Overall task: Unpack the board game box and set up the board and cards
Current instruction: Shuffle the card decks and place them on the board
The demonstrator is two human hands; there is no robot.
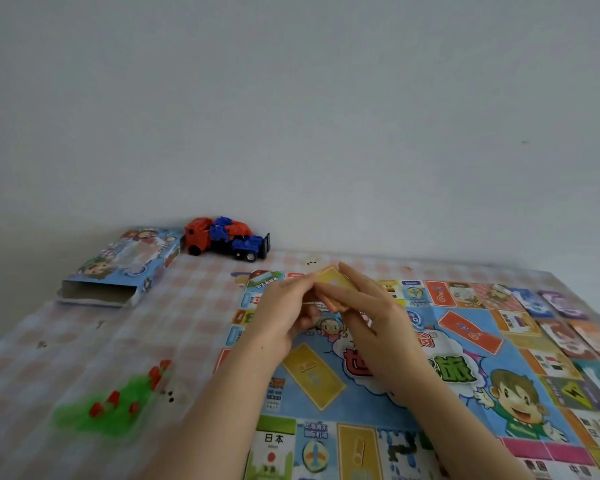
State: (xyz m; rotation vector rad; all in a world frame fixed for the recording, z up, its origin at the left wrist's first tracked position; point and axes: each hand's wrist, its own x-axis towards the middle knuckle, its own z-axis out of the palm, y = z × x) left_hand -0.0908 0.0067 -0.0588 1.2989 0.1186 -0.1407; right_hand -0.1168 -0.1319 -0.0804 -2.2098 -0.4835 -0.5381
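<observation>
Yellow cards [330, 281] are pinched between the fingers [355, 277] of both hands, left hand [284, 315] and right hand [373, 315] meeting just above the board [361, 415], which lies flat on the checked counter [153, 327]. Right of the fingers, more cards [568, 306] line the board's edge. Left of them, a wide stretch of cloth runs to the open-ended box [125, 268]; beyond it, a toy truck [226, 242] stands against the wall.

Box [118, 268] left of board [413, 368]
</observation>
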